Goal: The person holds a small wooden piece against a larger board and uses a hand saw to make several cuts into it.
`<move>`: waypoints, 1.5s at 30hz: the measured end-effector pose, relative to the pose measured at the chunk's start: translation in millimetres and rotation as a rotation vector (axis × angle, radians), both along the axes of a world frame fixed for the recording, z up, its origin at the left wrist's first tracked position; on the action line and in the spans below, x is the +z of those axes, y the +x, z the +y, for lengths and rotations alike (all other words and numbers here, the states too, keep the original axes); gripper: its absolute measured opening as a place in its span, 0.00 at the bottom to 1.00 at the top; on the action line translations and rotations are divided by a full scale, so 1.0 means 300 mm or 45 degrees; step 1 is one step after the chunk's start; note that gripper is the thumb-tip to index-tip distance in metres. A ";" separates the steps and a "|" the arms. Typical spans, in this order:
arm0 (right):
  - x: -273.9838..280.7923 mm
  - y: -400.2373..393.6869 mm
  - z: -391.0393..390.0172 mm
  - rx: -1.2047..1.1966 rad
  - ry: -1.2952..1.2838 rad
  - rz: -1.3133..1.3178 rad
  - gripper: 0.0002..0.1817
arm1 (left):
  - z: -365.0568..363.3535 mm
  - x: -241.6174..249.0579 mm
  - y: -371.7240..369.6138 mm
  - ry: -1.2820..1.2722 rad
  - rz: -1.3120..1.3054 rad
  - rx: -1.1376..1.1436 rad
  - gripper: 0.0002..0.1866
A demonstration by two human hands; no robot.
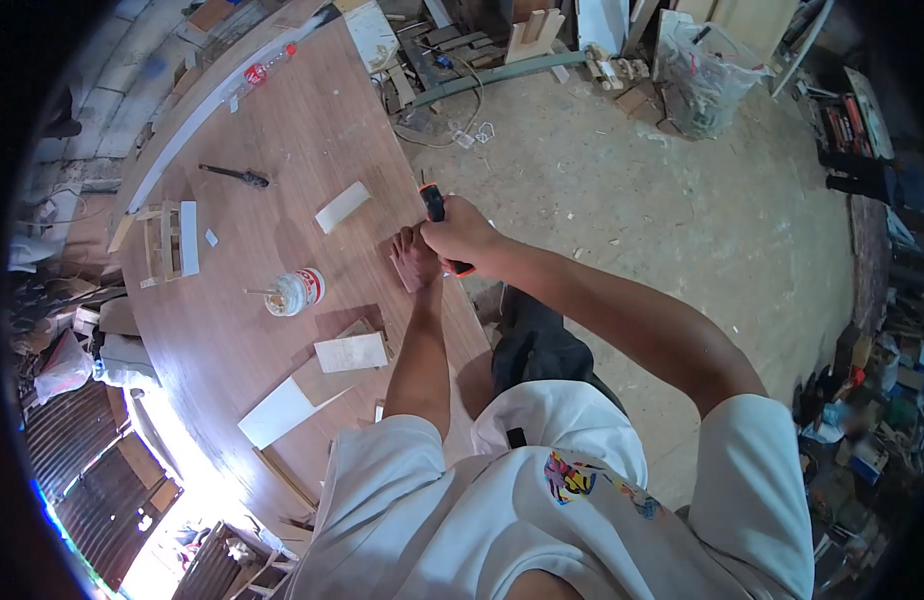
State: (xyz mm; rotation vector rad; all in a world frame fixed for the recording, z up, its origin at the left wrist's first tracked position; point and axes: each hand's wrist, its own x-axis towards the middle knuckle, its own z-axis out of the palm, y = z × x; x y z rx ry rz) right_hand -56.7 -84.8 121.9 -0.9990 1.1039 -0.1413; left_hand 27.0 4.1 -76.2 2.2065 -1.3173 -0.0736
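On table, 3 o'clock side: left hand palm-down, probably bracing; grip unclear.
Right hand: clenched round orange-black tool.
Jar: hands' 9 o'clock, likely for reach.

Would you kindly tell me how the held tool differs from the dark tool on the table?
The held tool is gripped in the right hand, while the dark tool lies untouched on the table. The held tool is black with bright orange; the dark tool looks dark throughout. The hand hides part of the held tool, but the dark tool is in full view. Both show dark surfaces.
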 end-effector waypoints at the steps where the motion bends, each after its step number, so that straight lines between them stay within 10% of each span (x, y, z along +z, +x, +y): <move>1: -0.006 0.018 -0.002 0.014 -0.012 0.046 0.03 | -0.002 0.011 -0.004 0.010 0.028 0.039 0.11; 10: 0.426 -0.098 -0.081 0.022 0.265 -0.311 0.04 | -0.014 -0.017 0.006 0.116 -0.128 0.028 0.09; 17: -0.200 0.006 -0.021 -0.001 0.006 0.036 0.02 | -0.007 -0.001 -0.006 -0.013 -0.028 -0.001 0.10; 35: -0.270 0.051 -0.089 -0.133 0.198 0.055 0.01 | -0.010 -0.012 -0.005 0.108 -0.033 0.015 0.08; 45: -0.264 -0.166 0.242 -0.339 -0.333 -0.183 0.07 | -0.041 0.036 -0.001 -0.062 -0.126 -0.186 0.04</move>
